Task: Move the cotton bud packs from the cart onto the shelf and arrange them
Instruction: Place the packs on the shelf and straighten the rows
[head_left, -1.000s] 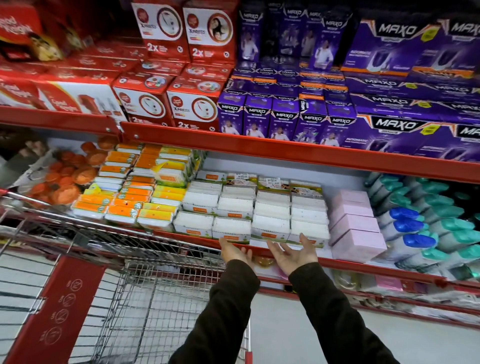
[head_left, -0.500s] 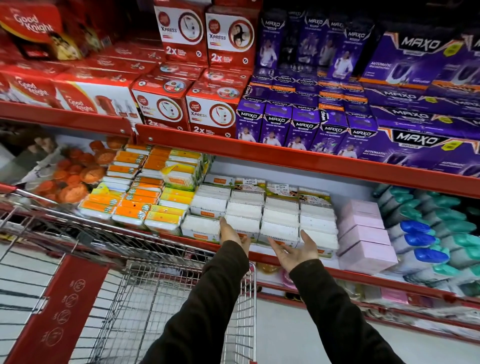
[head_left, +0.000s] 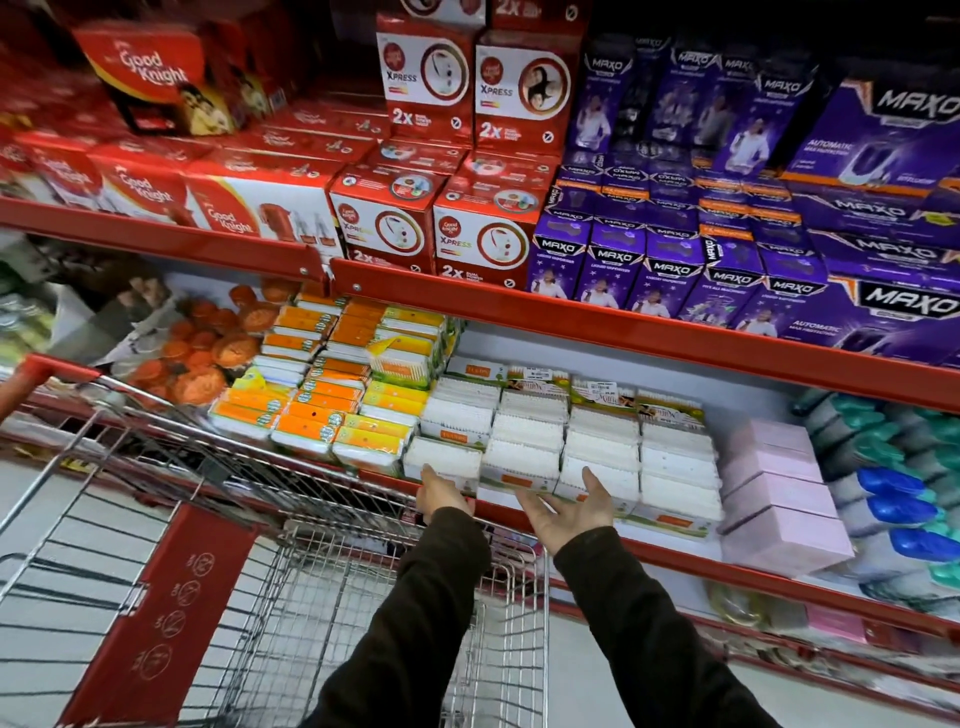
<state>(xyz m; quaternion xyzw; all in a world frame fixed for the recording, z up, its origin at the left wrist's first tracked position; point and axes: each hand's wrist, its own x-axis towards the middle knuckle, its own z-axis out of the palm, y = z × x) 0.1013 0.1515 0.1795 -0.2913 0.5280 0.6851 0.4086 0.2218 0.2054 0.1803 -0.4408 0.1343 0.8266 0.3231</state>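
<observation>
White cotton bud packs (head_left: 563, 447) lie in several rows on the lower red shelf (head_left: 675, 564), under the upper shelf. My left hand (head_left: 441, 493) rests flat against the front of the leftmost front pack (head_left: 441, 457), fingers together. My right hand (head_left: 571, 506) is palm up with fingers spread, touching the front packs in the middle rows. Neither hand grips a pack. The wire cart (head_left: 322, 571) stands below my arms, and no packs show in the part I can see.
Orange and yellow packs (head_left: 322, 395) fill the shelf to the left. Pink boxes (head_left: 774, 483) and blue and green capped bottles (head_left: 893, 493) stand to the right. The upper shelf (head_left: 519, 306) carries red and purple boxes. The cart's red handle (head_left: 36, 374) is at far left.
Both hands have risen from below the shelf edge to the fronts of the white packs. The view has moved closer and tilted slightly upward.
</observation>
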